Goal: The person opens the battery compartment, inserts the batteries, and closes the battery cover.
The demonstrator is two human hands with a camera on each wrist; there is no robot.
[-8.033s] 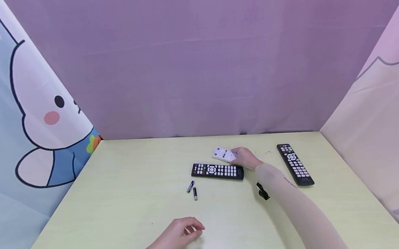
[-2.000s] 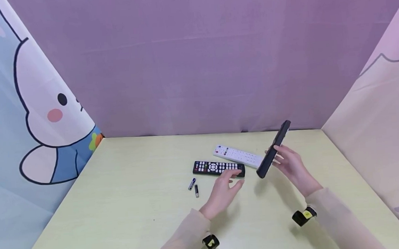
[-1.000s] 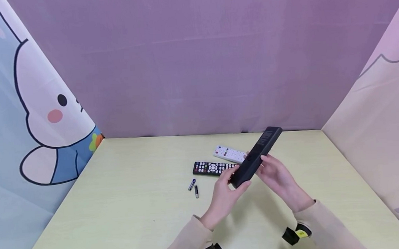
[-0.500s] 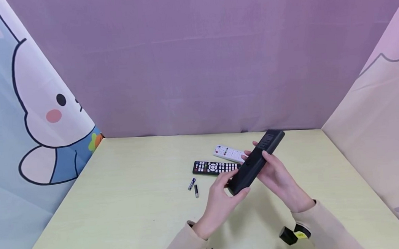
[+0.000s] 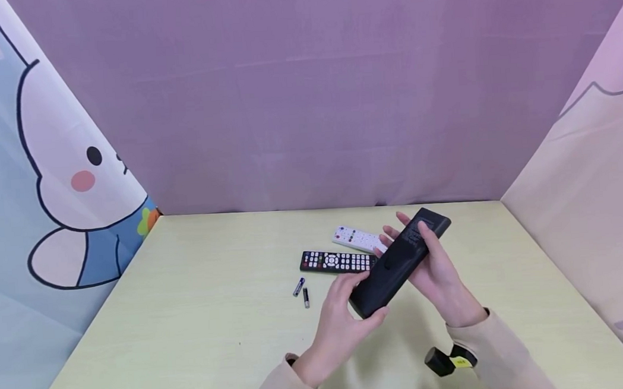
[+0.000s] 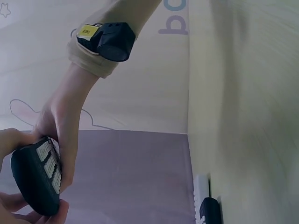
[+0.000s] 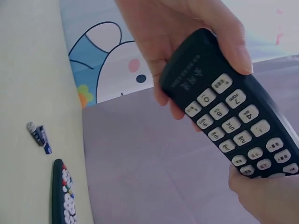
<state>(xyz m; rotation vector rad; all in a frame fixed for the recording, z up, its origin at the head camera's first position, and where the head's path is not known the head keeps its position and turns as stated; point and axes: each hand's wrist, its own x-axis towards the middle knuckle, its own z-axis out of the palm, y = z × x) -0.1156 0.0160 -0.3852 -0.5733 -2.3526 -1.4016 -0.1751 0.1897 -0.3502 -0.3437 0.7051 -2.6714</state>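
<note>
Both hands hold a black remote control (image 5: 386, 276) above the table, slanted with its plain back toward the head camera. My left hand (image 5: 333, 327) grips its near end between thumb and fingers. Toward the far end, my right hand (image 5: 445, 284) has its thumb lying on the back, fingers behind the other side. White number buttons cover the front of this remote (image 7: 224, 112) in the right wrist view, where the left hand (image 7: 187, 32) wraps its end. In the left wrist view the remote's end (image 6: 35, 179) shows, with the right hand (image 6: 60, 119) beyond it.
A second black remote control (image 5: 334, 261) lies on the table (image 5: 216, 307), buttons up, behind the left hand. Just beyond it is a white remote control (image 5: 354, 237), partly hidden by the right fingers. Two small batteries, one bluish (image 5: 299, 287) and one dark (image 5: 306, 298), lie nearer.
Earlier the right hand was at the white remote. It lifted the black remote from the table's right side, and the left hand took the near end. The remote has since tilted, back upward, and lowered slightly.
</note>
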